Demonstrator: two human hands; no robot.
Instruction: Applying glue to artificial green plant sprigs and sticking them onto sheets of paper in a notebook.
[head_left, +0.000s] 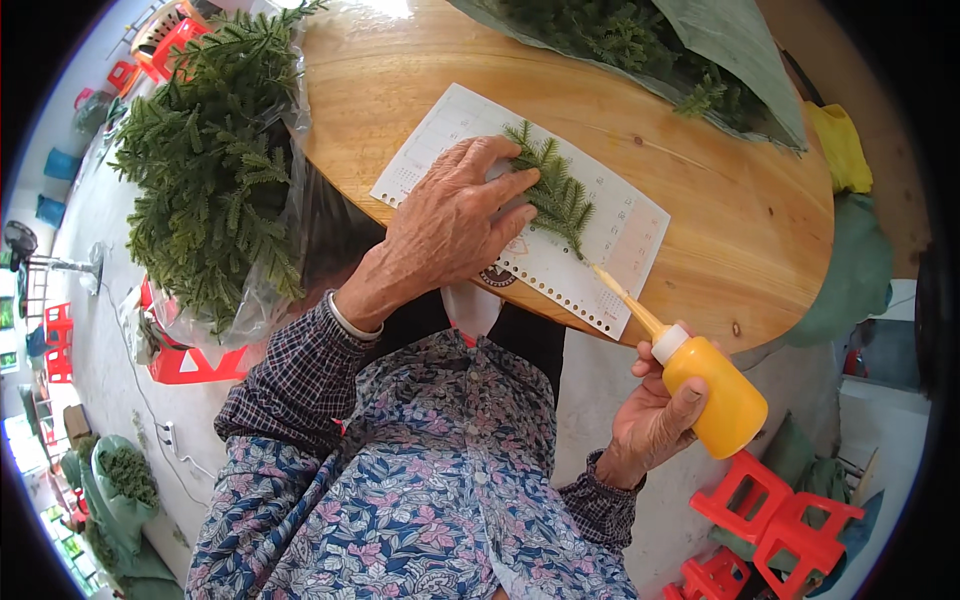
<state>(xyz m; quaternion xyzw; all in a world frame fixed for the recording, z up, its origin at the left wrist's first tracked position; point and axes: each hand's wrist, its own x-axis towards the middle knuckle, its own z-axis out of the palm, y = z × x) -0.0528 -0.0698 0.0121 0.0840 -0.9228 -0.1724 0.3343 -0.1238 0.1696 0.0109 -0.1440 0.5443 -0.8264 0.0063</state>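
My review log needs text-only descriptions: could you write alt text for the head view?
A person's right hand holds a yellow squeeze bottle, its nozzle near a green sprig that the left hand touches on a white sheet on a wooden table. Bagged greenery sits at left.

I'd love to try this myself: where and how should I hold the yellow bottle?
Probably round its wide body, from its left, as the right hand does; that leaves the long, thin nozzle free, its tip near the sprig.
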